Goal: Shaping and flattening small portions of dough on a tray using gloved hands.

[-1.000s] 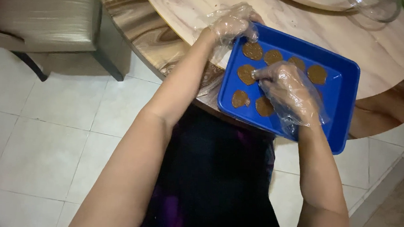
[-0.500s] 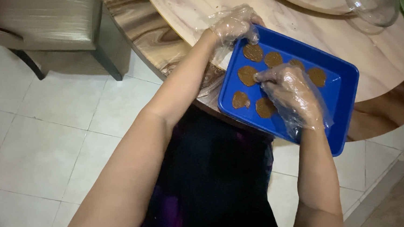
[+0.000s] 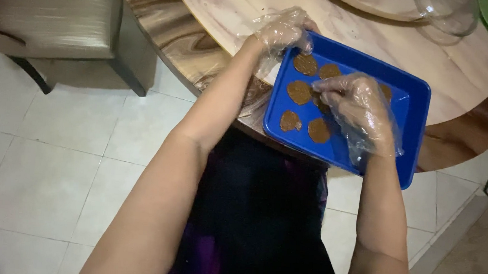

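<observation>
Head view. Blue tray (image 3: 408,136) at desk (image 3: 330,24) edge, holding brown patties (image 3: 299,92). Left hand (image 3: 284,31), gloved, fingers curled on tray's far corner. Right hand (image 3: 354,101), gloved, fingers pinched over the patties; contents unclear. Glass bowl (image 3: 446,14) beyond tray.

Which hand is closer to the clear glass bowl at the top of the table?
Right. The right hand is over the blue tray, below and left of the glass bowl; the left hand grips the tray's far-left corner, farther away.

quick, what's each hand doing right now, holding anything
left hand: curled on the far left corner of the blue tray.
right hand: fingers bent over the brown patties; a grip cannot be told.
</observation>
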